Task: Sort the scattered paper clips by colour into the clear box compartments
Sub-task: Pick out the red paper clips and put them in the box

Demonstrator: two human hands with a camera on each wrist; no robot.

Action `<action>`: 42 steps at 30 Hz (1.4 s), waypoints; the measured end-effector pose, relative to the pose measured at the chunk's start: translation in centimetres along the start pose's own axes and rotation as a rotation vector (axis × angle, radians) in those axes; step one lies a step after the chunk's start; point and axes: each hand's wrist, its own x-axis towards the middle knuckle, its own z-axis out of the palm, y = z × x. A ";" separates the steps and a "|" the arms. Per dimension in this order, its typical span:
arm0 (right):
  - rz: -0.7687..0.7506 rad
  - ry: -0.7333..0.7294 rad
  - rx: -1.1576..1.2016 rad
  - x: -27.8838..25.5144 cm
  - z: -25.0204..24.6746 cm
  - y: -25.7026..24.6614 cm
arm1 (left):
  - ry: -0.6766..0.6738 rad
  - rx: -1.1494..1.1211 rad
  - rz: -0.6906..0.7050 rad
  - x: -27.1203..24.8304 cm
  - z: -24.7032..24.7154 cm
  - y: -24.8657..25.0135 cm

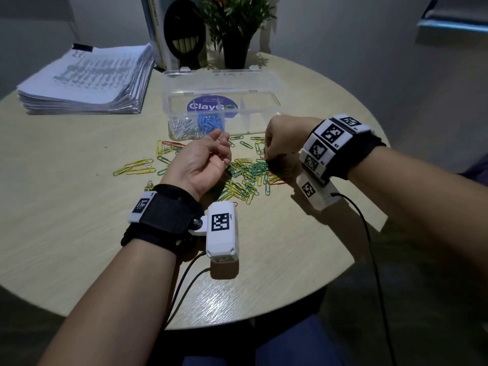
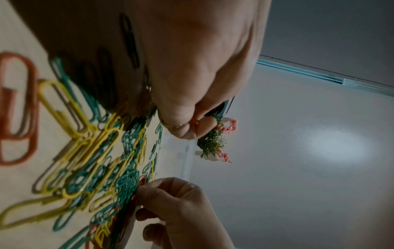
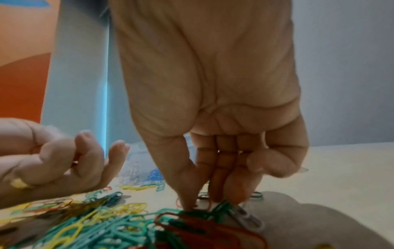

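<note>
Green, yellow and red paper clips (image 1: 245, 173) lie heaped on the round table in front of the clear box (image 1: 274, 100). Its left compartment holds silver clips (image 1: 183, 126); the one beside it holds blue clips (image 1: 211, 122). My right hand (image 1: 269, 157) points down into the heap, and its thumb and fingertips (image 3: 204, 203) pinch a red clip (image 2: 141, 181) at the heap's far right. My left hand (image 1: 219, 146) lies palm up left of the heap with curled fingers. A bit of red clip (image 2: 195, 123) shows between its thumb and finger.
A thick stack of printed paper (image 1: 87, 77) sits at the back left. A potted plant (image 1: 235, 54) and a black object (image 1: 184, 38) stand behind the box. More yellow clips (image 1: 137, 166) lie scattered to the left. Camera cables (image 1: 184, 281) trail over the near table edge.
</note>
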 end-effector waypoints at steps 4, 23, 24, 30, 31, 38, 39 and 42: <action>0.006 0.029 0.124 -0.6 -0.7 0.6 | -0.001 0.011 -0.037 -0.1 0.0 0.1; 0.060 0.025 0.072 -0.3 0.7 0.9 | 0.008 -0.001 -0.113 -0.3 -0.2 0.1; 0.059 0.029 0.104 -0.4 0.5 1.0 | 0.009 -0.005 -0.113 -0.3 -0.3 0.2; 0.023 -0.018 0.213 -1.8 -0.4 2.3 | 0.008 -0.027 -0.128 0.1 -0.6 0.3; 0.010 -0.046 0.208 -2.1 -0.3 2.3 | 0.008 -0.027 -0.126 0.1 -0.6 0.3; -0.061 -0.017 0.048 -2.8 0.7 2.1 | 0.008 -0.024 -0.111 0.2 -0.6 0.4; -0.059 -0.020 0.036 -2.8 0.7 2.1 | 0.009 -0.019 -0.108 0.2 -0.6 0.4; -0.047 -0.052 0.030 -2.7 0.6 2.3 | 0.007 -0.007 -0.107 0.1 -0.6 0.4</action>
